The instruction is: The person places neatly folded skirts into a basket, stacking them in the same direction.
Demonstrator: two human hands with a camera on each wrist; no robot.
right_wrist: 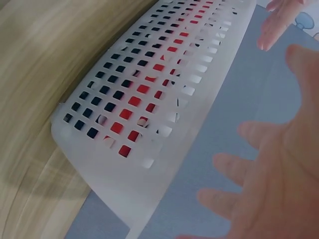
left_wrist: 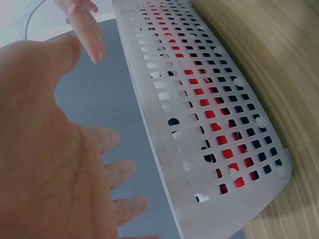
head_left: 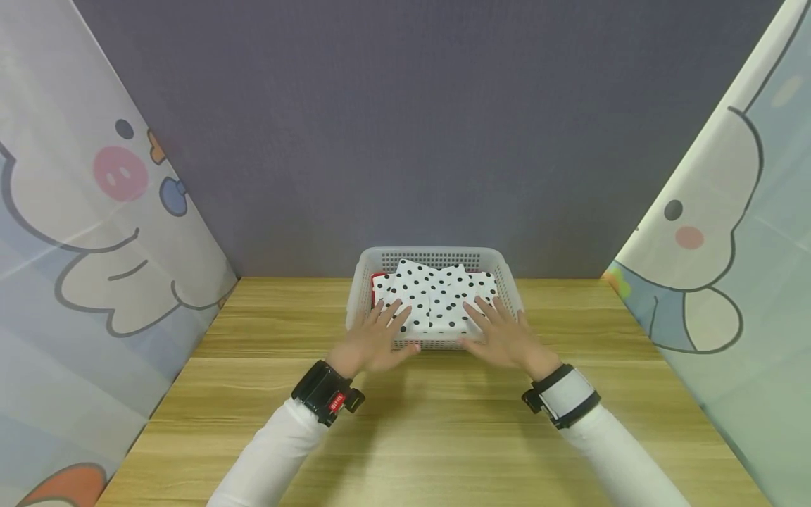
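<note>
A white perforated plastic basket (head_left: 437, 255) stands at the back of the wooden table. Inside it lie white cloths with black dots (head_left: 437, 292), spread over something red (head_left: 378, 276) that peeks out at the left. Through the holes in the basket's side, red and dark material shows in both wrist views. My left hand (head_left: 374, 341) hovers over the front left rim, fingers spread and straight, holding nothing. Mirroring it, my right hand (head_left: 503, 338) hangs over the front right rim with its fingers fanned out, also holding nothing.
The wooden tabletop (head_left: 443, 436) reaches toward me, and a dark grey panel (head_left: 418, 127) rises right behind the basket. Cartoon-printed sheets flank the table on the left (head_left: 82, 296) and right (head_left: 747, 394). Each wrist wears a strapped device.
</note>
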